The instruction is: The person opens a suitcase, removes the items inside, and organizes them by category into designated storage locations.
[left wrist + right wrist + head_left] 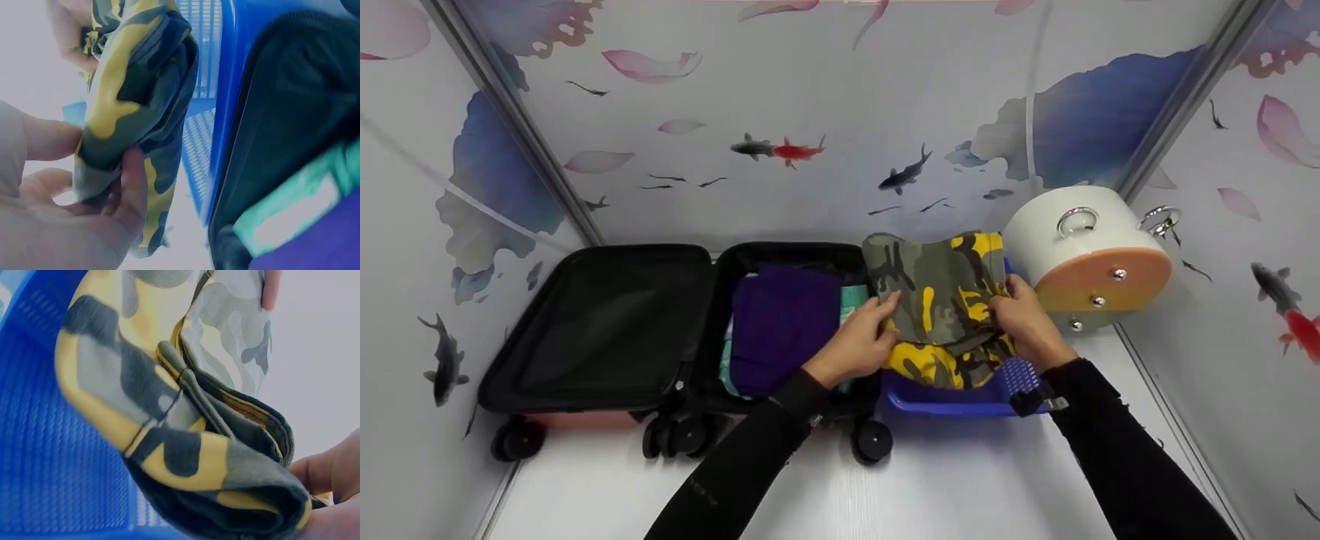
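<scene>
From the head view, I see my left hand [859,341] and right hand [1024,315] pinching the folded camouflage garment [941,289] at its two sides, above the blue basket [930,401]; the open suitcase [780,322] lies just left of my left hand. In the left wrist view the fingers [132,188] curl around a soft, limp fold, probably light. In the right wrist view the thick stacked edge [225,461] looks best for gripping; the basket wall is close below, free room is above.
</scene>
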A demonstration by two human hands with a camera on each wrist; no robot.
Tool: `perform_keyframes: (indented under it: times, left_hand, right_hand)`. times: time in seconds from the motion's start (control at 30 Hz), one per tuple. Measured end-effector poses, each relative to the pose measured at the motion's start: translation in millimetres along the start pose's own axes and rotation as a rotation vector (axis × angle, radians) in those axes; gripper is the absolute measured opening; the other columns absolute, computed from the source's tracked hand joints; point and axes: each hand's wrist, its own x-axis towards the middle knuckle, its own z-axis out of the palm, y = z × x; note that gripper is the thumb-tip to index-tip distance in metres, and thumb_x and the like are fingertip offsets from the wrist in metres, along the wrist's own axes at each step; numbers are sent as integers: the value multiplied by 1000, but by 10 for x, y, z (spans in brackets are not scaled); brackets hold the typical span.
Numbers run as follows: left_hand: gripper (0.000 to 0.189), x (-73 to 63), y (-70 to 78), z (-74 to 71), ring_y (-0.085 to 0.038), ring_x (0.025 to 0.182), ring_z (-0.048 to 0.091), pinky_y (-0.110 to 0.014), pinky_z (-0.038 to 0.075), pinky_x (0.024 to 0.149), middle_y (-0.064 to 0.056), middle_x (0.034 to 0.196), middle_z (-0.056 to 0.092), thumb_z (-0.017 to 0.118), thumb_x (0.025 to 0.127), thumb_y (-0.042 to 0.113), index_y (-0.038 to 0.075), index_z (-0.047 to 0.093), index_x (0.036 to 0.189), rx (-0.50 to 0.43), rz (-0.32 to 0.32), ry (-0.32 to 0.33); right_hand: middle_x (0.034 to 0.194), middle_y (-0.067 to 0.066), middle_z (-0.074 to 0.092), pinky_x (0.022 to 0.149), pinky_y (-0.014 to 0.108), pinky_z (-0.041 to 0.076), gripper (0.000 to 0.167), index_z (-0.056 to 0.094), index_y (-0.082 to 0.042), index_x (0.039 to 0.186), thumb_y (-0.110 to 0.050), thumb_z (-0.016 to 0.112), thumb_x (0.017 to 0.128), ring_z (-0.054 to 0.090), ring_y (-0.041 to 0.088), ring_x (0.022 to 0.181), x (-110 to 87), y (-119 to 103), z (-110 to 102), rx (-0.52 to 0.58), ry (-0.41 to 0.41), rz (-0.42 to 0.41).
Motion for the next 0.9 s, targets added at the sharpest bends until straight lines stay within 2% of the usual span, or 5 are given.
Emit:
perform_keyframes:
  times: [0.13,0.37,0.5,0.63,0.9]
  left_hand:
    - [66,78,-38,134,-13,84,49,-32,42,84,-15,139,57,52,116,21,12,26,176,-19,-25,-42]
    - [65,110,-99,295,-18,94,54,-32,41,87,-14,124,53,48,120,33,7,26,175,23,-6,-143]
    - [65,98,-108,332,-27,137,61,-37,49,114,-21,164,48,44,120,38,6,28,175,37,-27,-186]
    - [60,96,-82,340,-33,167,38,-46,37,134,-23,181,29,45,120,35,6,37,172,35,-42,-148]
    - [43,20,-40,245,-31,151,59,-47,48,125,-16,170,53,50,117,22,9,64,155,24,-47,-23]
  right_hand:
    - [154,25,44,95,28,53,59,23,3,167,-7,37,111,55,30,129,64,134,-134,-55,5,23]
    - [148,25,44,94,34,52,60,24,1,163,0,38,105,55,32,124,141,413,-147,-72,2,44]
    - [157,31,35,102,40,48,67,18,2,166,3,37,103,48,37,132,155,523,-142,-89,-20,71]
    - [167,37,26,115,51,46,74,9,5,171,-1,41,105,42,43,143,130,514,-177,-178,-63,107]
    - [173,42,27,131,71,30,76,11,6,174,-18,48,111,34,59,159,-21,251,-154,-619,3,-35]
